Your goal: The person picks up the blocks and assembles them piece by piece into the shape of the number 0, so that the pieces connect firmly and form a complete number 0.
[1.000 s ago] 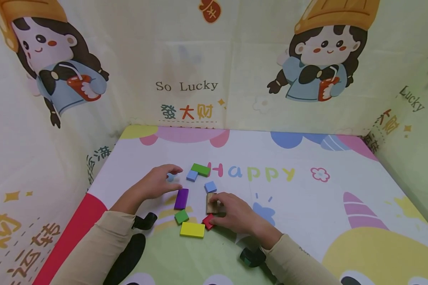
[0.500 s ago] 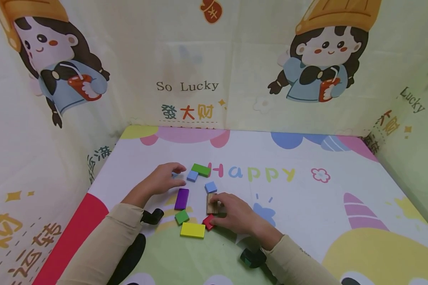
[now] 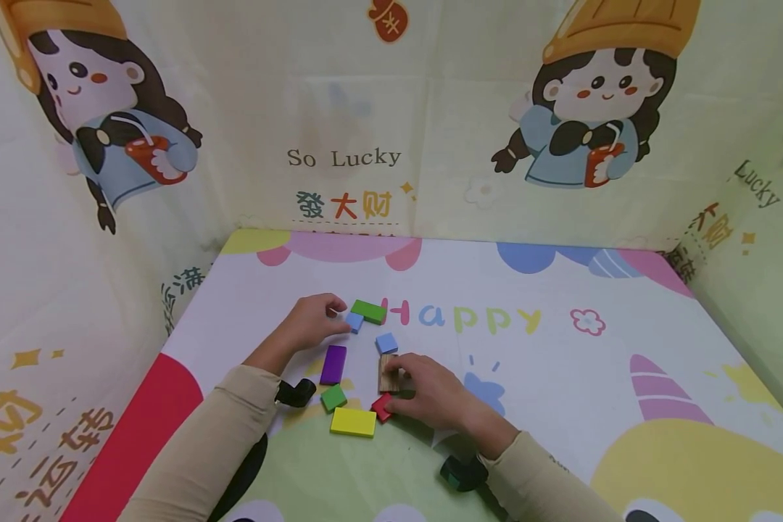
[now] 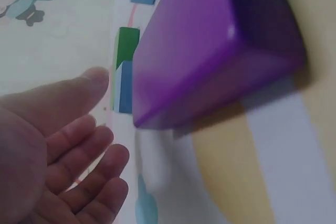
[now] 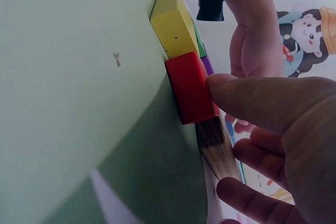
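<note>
My left hand (image 3: 308,322) has its thumb and fingers apart, fingertips right by a small blue block (image 3: 354,323). That block lies against a long green block (image 3: 368,312). In the left wrist view a purple block (image 4: 194,51) looms large beside the hand. My right hand (image 3: 431,388) rests lower right: its thumb touches the side of a red block (image 5: 188,87), while a finger reaches the wooden block (image 5: 219,153) with grain lines. Another blue block (image 3: 386,343) sits just above the wooden one. A yellow block (image 3: 353,422) and a small green block (image 3: 333,397) complete the lower left side of this rough ring.
The blocks lie on a printed mat (image 3: 528,362) with cartoon shapes and the word Happy. Patterned cloth walls (image 3: 457,145) rise behind and at both sides. Each wrist wears a black camera, such as the right one (image 3: 463,473).
My left hand has moved right and slightly away, from over the purple block's far end to the blue block beside the long green one. The right hand stays where it was.
</note>
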A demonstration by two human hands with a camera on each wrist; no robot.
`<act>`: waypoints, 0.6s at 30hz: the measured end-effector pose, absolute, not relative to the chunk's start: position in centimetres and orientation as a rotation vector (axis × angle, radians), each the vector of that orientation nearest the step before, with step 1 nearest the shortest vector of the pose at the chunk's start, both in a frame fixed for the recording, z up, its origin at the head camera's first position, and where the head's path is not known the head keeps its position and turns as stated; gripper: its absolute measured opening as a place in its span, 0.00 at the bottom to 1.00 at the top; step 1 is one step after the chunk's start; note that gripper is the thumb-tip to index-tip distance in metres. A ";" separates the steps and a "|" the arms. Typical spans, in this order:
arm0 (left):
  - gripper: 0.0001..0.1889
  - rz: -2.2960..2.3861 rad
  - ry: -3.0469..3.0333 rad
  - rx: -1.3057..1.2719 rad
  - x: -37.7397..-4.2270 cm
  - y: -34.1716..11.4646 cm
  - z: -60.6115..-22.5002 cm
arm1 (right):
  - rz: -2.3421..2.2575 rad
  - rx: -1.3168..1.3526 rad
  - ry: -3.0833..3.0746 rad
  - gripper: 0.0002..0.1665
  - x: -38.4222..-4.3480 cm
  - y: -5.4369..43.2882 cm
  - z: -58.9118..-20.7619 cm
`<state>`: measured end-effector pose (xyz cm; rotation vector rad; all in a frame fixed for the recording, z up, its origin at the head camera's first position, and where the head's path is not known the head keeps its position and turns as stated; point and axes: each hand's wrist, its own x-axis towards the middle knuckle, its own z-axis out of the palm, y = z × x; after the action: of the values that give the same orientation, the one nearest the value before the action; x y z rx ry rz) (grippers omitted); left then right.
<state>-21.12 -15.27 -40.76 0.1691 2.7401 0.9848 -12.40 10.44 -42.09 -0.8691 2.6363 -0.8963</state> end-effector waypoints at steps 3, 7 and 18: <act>0.21 0.987 2.751 0.150 -21.3 -14.9 -41.0 | -0.896 -0.863 2.636 0.28 -12.4 10.5 -42.1; 0.22 0.979 2.749 0.110 -21.4 -14.3 -41.1 | -0.895 -0.862 2.638 0.28 -12.4 10.5 -42.1; 0.20 0.938 2.797 0.085 -21.5 -13.2 -41.2 | -0.886 -0.889 2.647 0.27 -12.5 10.5 -42.1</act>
<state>-21.46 -13.21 -41.20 0.0850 2.7968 0.9377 -12.45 10.45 -42.12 -0.8890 2.6467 -0.8858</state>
